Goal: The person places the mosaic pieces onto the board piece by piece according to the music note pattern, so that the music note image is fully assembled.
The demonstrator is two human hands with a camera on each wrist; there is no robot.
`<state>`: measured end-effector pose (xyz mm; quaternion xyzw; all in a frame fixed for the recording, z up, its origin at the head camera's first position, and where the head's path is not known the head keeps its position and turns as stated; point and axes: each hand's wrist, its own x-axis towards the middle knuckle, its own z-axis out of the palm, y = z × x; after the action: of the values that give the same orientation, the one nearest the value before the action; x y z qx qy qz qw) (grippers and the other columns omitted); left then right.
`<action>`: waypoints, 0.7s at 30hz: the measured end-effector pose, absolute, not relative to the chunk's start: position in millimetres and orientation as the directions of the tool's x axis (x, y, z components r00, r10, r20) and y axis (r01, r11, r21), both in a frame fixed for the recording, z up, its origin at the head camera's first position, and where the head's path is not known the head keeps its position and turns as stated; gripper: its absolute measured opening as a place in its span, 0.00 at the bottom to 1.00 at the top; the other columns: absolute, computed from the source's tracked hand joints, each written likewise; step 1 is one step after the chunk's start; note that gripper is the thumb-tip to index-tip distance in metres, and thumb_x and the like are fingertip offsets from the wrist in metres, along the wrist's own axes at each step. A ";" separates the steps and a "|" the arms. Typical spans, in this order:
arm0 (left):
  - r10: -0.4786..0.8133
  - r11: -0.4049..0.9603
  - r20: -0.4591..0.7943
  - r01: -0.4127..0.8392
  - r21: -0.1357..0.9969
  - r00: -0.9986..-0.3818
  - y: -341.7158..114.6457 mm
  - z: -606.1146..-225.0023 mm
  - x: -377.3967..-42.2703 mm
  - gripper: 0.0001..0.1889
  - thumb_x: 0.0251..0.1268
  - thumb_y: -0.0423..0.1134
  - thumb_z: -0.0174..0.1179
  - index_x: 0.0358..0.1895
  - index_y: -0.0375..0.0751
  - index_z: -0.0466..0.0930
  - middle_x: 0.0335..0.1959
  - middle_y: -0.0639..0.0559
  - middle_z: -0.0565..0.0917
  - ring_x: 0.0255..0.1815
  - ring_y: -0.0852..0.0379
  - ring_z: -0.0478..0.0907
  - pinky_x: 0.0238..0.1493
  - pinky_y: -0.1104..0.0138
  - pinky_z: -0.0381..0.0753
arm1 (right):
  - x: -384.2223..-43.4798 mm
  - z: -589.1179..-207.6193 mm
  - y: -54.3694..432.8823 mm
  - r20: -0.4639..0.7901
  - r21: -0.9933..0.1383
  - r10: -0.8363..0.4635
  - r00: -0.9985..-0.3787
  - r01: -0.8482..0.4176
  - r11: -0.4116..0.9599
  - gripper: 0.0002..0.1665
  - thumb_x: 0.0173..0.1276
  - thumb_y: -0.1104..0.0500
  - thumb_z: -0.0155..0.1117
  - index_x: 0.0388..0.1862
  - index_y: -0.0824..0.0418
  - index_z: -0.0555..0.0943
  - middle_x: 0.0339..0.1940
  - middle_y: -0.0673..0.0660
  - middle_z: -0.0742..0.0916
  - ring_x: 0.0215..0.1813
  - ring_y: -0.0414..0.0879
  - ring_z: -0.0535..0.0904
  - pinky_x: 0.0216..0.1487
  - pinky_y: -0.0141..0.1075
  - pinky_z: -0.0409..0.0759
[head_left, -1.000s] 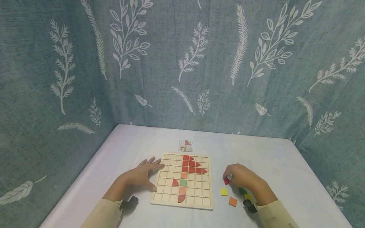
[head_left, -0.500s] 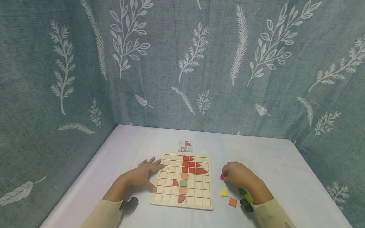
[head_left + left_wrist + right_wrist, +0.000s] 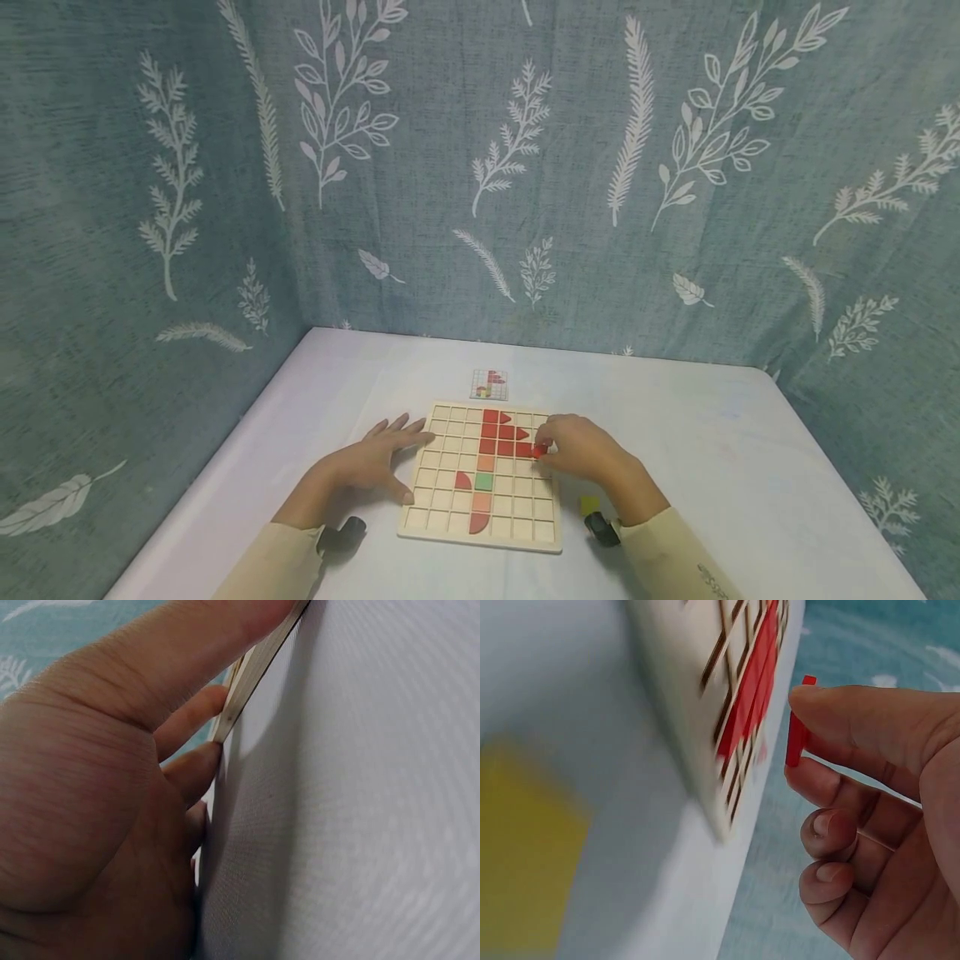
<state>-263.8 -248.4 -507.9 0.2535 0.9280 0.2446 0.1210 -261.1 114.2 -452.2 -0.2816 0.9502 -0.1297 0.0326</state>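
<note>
The wooden grid board lies on the table with red, orange and green tiles set in several of its cells. My left hand rests at the board's left side, fingers spread; in the left wrist view its thumb and fingertips touch the board's edge. Over the board's right side, my right hand pinches a small red tile between thumb and fingers. The right wrist view shows that tile held on edge, apart from the board, with the other fingers curled. Its full outline is hidden.
A small pattern card lies behind the board on the white table. A yellow square tile is partly covered by the right wrist's camera. Patterned blue-green cloth hangs behind the table.
My right hand has carried the red tile leftward from the loose tiles to above the board's right side. The orange and green loose tiles are now hidden by the right arm. The left hand stays put.
</note>
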 end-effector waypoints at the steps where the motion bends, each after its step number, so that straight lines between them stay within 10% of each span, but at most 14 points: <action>1: 0.530 0.753 -0.100 0.413 0.513 -0.842 -248.7 -507.7 -264.0 0.57 0.29 0.67 0.75 0.72 0.53 0.65 0.77 0.47 0.55 0.78 0.42 0.37 0.74 0.45 0.32 | -261.1 -451.5 109.0 0.016 -0.267 -0.558 -0.830 -0.541 0.797 0.11 0.58 0.52 0.75 0.37 0.54 0.86 0.31 0.42 0.80 0.34 0.40 0.73 0.43 0.40 0.79; 21: 0.528 0.751 -0.108 0.403 0.523 -0.842 -247.4 -505.4 -262.7 0.57 0.28 0.66 0.75 0.72 0.55 0.66 0.77 0.47 0.54 0.78 0.42 0.36 0.73 0.44 0.31 | -259.2 -453.0 41.2 0.068 -0.202 -0.766 -0.639 -0.761 0.616 0.08 0.61 0.57 0.69 0.24 0.50 0.79 0.21 0.40 0.75 0.27 0.37 0.68 0.31 0.29 0.71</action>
<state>-262.7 -247.4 -505.4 0.2511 0.9272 0.2482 0.1254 -259.2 41.2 -453.0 -0.4248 0.8989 -0.1065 0.0122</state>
